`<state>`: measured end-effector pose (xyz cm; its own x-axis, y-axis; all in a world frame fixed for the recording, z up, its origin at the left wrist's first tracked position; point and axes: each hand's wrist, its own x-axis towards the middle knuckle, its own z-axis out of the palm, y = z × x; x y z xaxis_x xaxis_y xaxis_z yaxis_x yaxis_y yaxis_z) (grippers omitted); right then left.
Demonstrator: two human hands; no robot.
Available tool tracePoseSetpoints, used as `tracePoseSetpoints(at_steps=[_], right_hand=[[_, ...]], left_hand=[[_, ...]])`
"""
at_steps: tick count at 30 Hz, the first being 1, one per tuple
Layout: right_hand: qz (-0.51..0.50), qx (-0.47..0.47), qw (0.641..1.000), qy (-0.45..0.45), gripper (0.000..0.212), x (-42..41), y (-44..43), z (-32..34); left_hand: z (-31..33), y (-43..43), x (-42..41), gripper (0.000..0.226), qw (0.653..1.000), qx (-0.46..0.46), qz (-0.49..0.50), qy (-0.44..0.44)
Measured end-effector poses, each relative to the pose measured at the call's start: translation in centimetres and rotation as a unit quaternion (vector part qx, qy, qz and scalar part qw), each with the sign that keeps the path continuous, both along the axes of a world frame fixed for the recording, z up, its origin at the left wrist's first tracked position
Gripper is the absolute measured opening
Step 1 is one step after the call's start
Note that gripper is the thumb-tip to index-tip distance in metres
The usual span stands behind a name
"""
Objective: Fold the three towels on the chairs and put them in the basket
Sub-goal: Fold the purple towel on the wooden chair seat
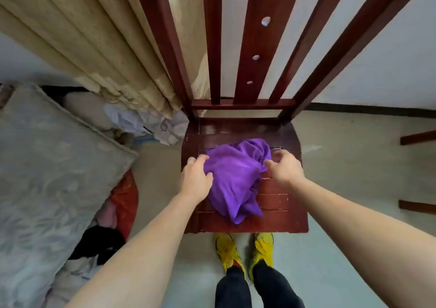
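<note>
A beige curtain (pixel 94 36) hangs beside a white wall (pixel 389 60), above a pale floor (pixel 354 166).

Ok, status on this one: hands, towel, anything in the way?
Hands: left hand grips towel at left edge, right hand at right edge. Towel crumpled on chair seat, unfolded. Nothing on top of it.

Two bare forearms reach from the lower corners of the frame toward the centre, palms turned down. The left hand (pixel 197 178) curls its fingers and thumb round the left edge of a purple towel (pixel 233 178), and the right hand (pixel 286 167), fingers bent, pinches the towel's right side. At bottom centre the person's feet stand side by side in yellow shoes (pixel 228 252).
</note>
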<state>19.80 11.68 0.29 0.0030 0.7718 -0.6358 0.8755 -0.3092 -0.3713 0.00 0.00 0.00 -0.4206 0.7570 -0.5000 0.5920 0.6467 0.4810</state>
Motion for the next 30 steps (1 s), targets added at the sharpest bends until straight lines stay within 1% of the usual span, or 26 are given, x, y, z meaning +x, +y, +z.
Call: tracePoseSetpoints(at_steps=[2,3,4,5,6,7,8,9,11,12,13,14,17,18,19,20,21,22,23,24,25,26,27,28,29,30], right_hand=[[-0.088,-0.001,0.996,0.007,0.057,-0.6,0.8,-2.0],[-0.127,-0.015,0.992,0.012,0.058,-0.8,1.1,-3.1],[-0.156,-0.041,0.987,0.021,0.053,-1.0,1.2,-3.9],[-0.179,-0.063,0.981,0.044,0.036,-1.2,1.1,-5.3],[-0.197,-0.084,0.975,0.066,0.013,-1.4,0.7,-6.1],[-0.210,-0.084,0.971,0.080,0.010,-1.4,0.3,-6.8],[-0.201,-0.069,0.974,0.080,0.017,-1.0,-0.2,-7.3],[-0.186,-0.037,0.979,0.071,0.016,-0.6,-0.3,-7.4],[-0.182,0.035,0.981,0.054,0.009,0.7,0.0,-7.0],[-0.194,0.064,0.977,0.053,0.011,1.5,0.3,-6.6],[-0.210,0.076,0.973,0.049,0.011,2.5,0.6,-6.3],[-0.216,0.077,0.973,0.036,0.011,3.5,0.7,-6.3],[-0.178,0.016,0.984,-0.013,0.014,6.0,0.3,-6.5],[-0.168,0.004,0.985,-0.028,0.018,6.5,0.2,-6.6],[-0.169,0.014,0.985,-0.029,0.022,6.8,0.3,-6.7],[-0.176,0.034,0.984,-0.019,0.027,7.0,0.4,-6.7],[-0.184,0.055,0.981,-0.003,0.032,7.0,0.6,-6.7],[-0.187,0.066,0.980,0.010,0.040,6.6,0.8,-6.7],[-0.177,0.064,0.982,0.023,0.048,6.2,1.0,-6.9],[-0.156,0.049,0.986,0.027,0.055,5.8,1.0,-7.3],[-0.132,0.025,0.991,0.027,0.054,5.2,1.0,-7.5],[-0.111,0.002,0.993,0.026,0.047,4.8,0.8,-7.8],[-0.091,-0.007,0.996,0.021,0.036,4.5,0.5,-8.1],[-0.071,0.005,0.997,0.020,0.027,4.2,0.4,-8.1],[-0.061,0.033,0.997,0.023,0.022,4.0,0.3,-7.8],[-0.062,0.070,0.995,0.032,0.019,3.9,0.5,-7.2]], left_hand=[[-1.4,1.4,0.2,0.065,0.999,0.023,-0.024,0.001],[-1.9,2.0,0.5,0.073,0.999,0.015,-0.037,-0.001],[-2.4,2.5,0.8,0.076,0.999,-0.009,-0.043,-0.007],[-3.2,2.9,1.2,0.072,0.999,-0.027,-0.041,-0.012],[-3.9,3.0,1.6,0.058,0.999,-0.031,-0.037,-0.012],[-4.1,2.8,2.0,0.038,0.999,-0.021,-0.035,0.000],[-4.2,2.4,2.3,0.019,0.999,-0.003,-0.034,0.022],[-4.2,1.7,2.6,0.011,0.998,0.015,-0.033,0.042],[-4.2,-0.1,2.9,0.013,0.997,0.033,-0.037,0.055],[-4.2,-1.1,2.9,0.016,0.997,0.034,-0.041,0.051],[-4.2,-2.2,2.8,0.019,0.997,0.023,-0.050,0.056],[-4.3,-3.2,2.8,0.022,0.996,-0.008,-0.066,0.065],[-4.5,-4.6,2.4,0.028,0.973,-0.170,-0.126,0.093],[-4.4,-4.5,2.2,0.029,0.968,-0.200,-0.121,0.093],[-4.4,-4.1,2.0,0.028,0.971,-0.196,-0.098,0.094],[-4.4,-3.7,1.8,0.029,0.981,-0.153,-0.064,0.098],[-4.5,-3.0,1.7,0.030,0.991,-0.085,-0.018,0.099],[-4.8,-2.1,1.6,0.032,0.994,-0.011,0.031,0.102],[-5.0,-0.9,1.6,0.033,0.991,0.050,0.066,0.106],[-5.4,0.4,1.9,0.034,0.988,0.086,0.083,0.100],[-5.3,1.8,2.1,0.034,0.988,0.098,0.090,0.081],[-5.4,3.0,2.4,0.036,0.990,0.084,0.102,0.042],[-5.8,3.9,2.7,0.042,0.991,0.048,0.127,-0.006],[-6.3,4.6,3.0,0.050,0.986,-0.003,0.157,-0.047],[-6.7,4.7,3.3,0.053,0.979,-0.047,0.185,-0.075],[-6.8,4.5,3.6,0.044,0.972,-0.082,0.200,-0.092]])
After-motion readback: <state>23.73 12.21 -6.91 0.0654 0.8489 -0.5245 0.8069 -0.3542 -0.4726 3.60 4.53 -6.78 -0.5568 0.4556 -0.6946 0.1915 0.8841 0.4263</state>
